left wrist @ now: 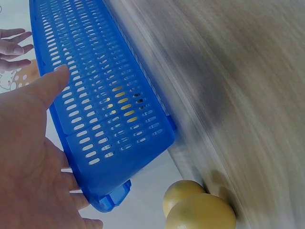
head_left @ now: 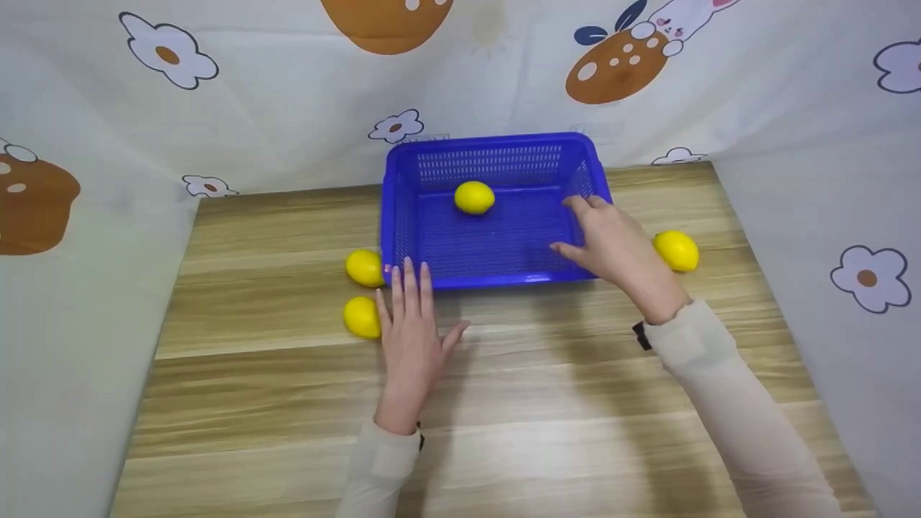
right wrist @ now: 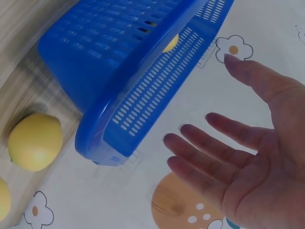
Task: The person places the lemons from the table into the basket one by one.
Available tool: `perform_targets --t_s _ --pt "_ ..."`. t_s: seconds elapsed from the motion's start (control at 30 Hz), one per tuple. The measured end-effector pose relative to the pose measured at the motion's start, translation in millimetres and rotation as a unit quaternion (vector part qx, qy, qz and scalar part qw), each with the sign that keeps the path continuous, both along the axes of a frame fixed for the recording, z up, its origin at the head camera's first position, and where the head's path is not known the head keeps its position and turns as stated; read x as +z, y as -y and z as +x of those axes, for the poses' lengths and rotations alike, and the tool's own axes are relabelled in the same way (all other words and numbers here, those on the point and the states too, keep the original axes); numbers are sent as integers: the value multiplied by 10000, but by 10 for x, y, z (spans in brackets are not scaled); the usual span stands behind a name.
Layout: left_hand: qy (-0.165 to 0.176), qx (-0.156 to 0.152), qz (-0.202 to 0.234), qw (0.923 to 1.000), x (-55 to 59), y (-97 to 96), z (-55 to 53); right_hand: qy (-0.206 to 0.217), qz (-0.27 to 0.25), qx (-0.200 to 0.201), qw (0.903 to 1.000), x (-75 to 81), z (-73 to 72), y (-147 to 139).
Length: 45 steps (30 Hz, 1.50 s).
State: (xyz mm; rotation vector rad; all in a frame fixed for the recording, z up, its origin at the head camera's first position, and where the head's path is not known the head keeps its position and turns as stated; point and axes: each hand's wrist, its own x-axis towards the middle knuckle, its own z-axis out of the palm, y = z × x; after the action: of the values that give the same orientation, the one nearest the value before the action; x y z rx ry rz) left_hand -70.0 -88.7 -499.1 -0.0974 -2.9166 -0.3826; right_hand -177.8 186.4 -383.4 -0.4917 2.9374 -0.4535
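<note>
A blue plastic basket [head_left: 496, 281] with slotted walls stands on the table, one yellow lemon [head_left: 474, 198] lying inside it. My left hand [head_left: 412, 338] is at its front left corner, fingers straight and fingertips at the rim; whether they touch it I cannot tell. Left of that hand are two more lemons, one [head_left: 365, 267] by the basket's side and one [head_left: 362, 317] nearer me. Above the basket's right side, my right hand [head_left: 611, 241] has spread fingers and holds nothing, as the right wrist view also shows. Beyond it lies another lemon [head_left: 676, 250].
The wood-grain table [head_left: 504, 403] is bordered by pale cloth [head_left: 273, 93] printed with flowers and rabbits at the back and sides. In the right wrist view, a second lemon [right wrist: 4, 199] is cut off by the left edge, beside a whole lemon [right wrist: 35, 141].
</note>
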Motion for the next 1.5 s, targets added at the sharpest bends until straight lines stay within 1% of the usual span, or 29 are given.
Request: perform_targets --t_s 0.1,0.17,0.33,0.43,0.63,0.9,1.2,1.3,1.5 --pt "49 0 -14 10000 10 -3 1 -21 -23 11 10000 -8 3 -6" --pt "11 4 -41 10000 12 -3 2 -28 -45 5 10000 -11 7 -10" --pt "-265 6 -240 9994 4 -5 8 -100 -85 28 9999 -20 25 -26" --pt "-325 8 -313 9990 -1 -5 8 -111 -72 38 9999 -30 37 -33" --pt "-242 7 -202 9995 1 -2 3 -7 -55 -36 10000 -37 73 -34" --pt "-105 -20 -94 9999 11 11 -1 -58 -61 -105 9999 -81 119 -53" --pt "-2 -10 -123 9999 33 12 8 -31 -126 -167 9998 -86 206 -83" --pt "-5 -5 -187 9998 23 13 5 -40 -119 -163 9998 -85 226 -95" --pt "-5 -13 -172 9999 7 15 1 -63 -122 -138 9998 -81 265 -102"
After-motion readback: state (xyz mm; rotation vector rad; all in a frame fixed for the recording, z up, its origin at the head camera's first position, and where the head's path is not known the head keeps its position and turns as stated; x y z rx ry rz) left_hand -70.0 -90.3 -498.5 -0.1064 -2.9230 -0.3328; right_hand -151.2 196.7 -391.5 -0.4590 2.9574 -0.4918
